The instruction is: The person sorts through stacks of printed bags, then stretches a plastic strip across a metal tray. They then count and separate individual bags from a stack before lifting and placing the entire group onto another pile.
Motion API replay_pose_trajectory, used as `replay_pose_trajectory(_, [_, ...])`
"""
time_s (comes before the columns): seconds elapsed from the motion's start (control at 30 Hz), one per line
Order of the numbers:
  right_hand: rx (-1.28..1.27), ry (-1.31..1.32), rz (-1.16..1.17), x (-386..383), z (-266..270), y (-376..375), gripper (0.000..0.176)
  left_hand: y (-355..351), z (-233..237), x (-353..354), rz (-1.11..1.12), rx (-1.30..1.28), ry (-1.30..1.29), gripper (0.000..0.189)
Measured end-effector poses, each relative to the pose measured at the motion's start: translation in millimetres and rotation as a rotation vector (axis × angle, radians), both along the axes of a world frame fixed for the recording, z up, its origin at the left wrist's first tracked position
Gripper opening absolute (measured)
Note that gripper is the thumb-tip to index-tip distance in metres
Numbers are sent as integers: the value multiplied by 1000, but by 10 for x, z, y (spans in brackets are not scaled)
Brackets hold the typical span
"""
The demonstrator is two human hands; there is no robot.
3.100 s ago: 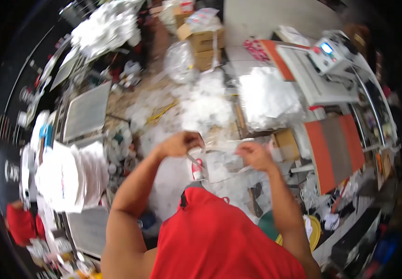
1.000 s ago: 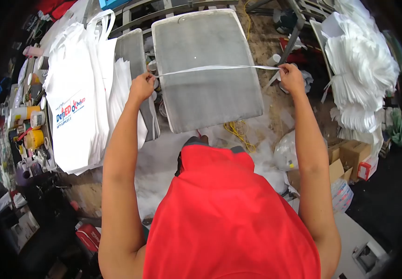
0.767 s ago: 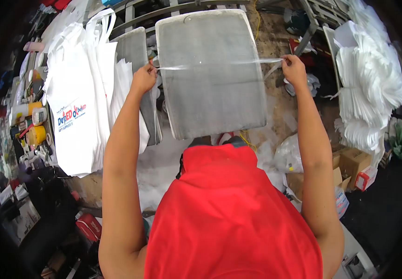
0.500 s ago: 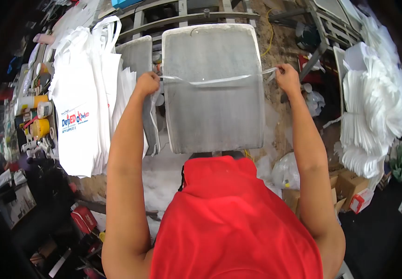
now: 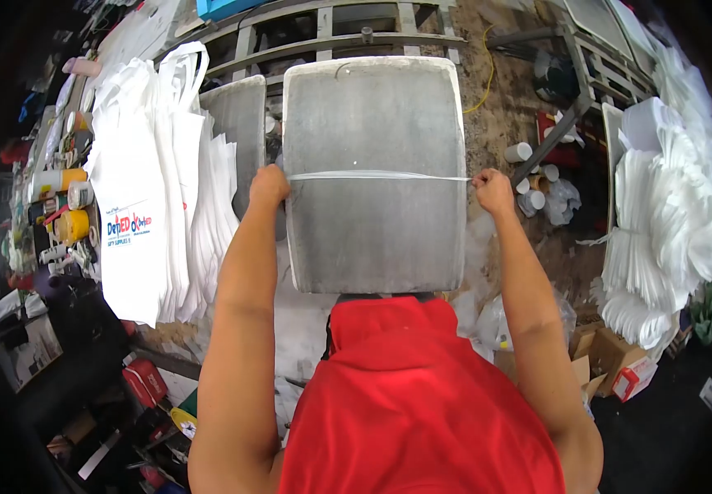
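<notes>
A thin white strip [image 5: 372, 174] is stretched nearly straight across a grey board [image 5: 376, 235] with pale worn edges. At the board's left edge my left hand [image 5: 269, 184] is closed on one end of the strip. Just beyond the right edge, my right hand [image 5: 493, 189] pinches the other end. White bags with printed lettering [image 5: 146, 189] hang in a stack to the left, over part of a second grey board [image 5: 241, 123].
Several white bags [image 5: 660, 189] are bunched at the right. A wooden slatted frame [image 5: 323, 37] stands behind the board. White cups [image 5: 518, 152], a metal leg [image 5: 558, 136] and a yellow cord [image 5: 488, 82] are at the right. Cardboard boxes [image 5: 611, 354] sit lower right.
Both my hands have moved down and toward me along the board's sides. The strip, slack and curved before, is now straighter and lies lower across the board. The view has shifted slightly.
</notes>
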State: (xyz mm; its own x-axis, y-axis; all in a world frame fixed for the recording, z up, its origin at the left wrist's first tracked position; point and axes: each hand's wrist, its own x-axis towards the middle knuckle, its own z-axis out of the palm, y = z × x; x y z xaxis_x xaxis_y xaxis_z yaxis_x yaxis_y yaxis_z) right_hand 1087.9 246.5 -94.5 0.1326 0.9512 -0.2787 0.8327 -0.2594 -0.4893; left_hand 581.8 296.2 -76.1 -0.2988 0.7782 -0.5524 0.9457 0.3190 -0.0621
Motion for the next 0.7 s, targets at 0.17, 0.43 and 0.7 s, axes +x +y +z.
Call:
replay_pose_trajectory(0.17, [-61,13,-84,-134,-138,25,20,90,-109,-61,-75,-176,18,34])
replay_pose_trajectory(0.43, [-2,108,-79,-73,-133,14,24,43,-182,-257,-454,-123,-22,36])
replay_pose_trajectory(0.7, [66,203,-29,-59,-334,-17,29,-1192,-611,-266,936,292,-1106,80])
